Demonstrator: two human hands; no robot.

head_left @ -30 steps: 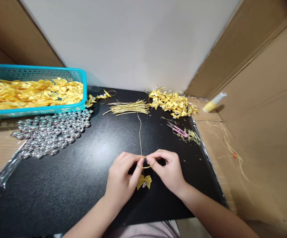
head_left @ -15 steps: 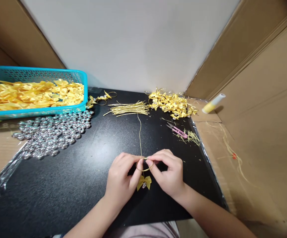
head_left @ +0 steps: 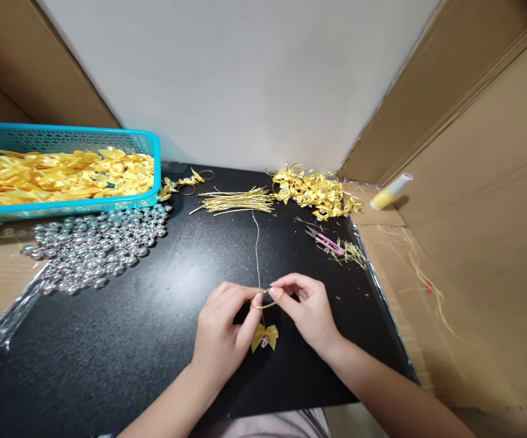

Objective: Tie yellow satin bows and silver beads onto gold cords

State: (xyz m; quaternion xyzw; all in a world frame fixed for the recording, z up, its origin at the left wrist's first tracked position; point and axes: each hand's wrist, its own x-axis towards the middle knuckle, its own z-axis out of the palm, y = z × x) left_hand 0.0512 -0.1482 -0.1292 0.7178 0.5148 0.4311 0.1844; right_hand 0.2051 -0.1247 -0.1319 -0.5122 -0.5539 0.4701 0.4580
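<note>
Between my two hands is a small loop of gold cord (head_left: 270, 305), pinched at its far side. My left hand (head_left: 227, 325) is closed on the loop's left part, thumb against forefinger. The thumb and forefinger of my right hand (head_left: 309, 310) pinch its right part. A thin gold thread (head_left: 258, 249) runs from the cord bundle down to my fingers. Just below the loop a yellow ribbon bow (head_left: 271, 334) with a silver bell-like bead (head_left: 264, 342) lies on the black table, a short thread above it. My fingertips partly hide where loop and thread meet.
A turquoise basket (head_left: 157, 164) of yellow bows stands at the left, with many silver beads (head_left: 103, 243) before it. Cut gold cords (head_left: 238, 200) lie at the back, finished bows (head_left: 313, 191) to their right. Pink thread snips (head_left: 327, 241) rest beside cord scraps (head_left: 354, 254). A thread spool (head_left: 391, 191) stands on cardboard.
My right hand has shifted its fingers on the cord, with the rear fingers more opened out. The loop has tilted and looks flatter. My left hand has stayed nearly still.
</note>
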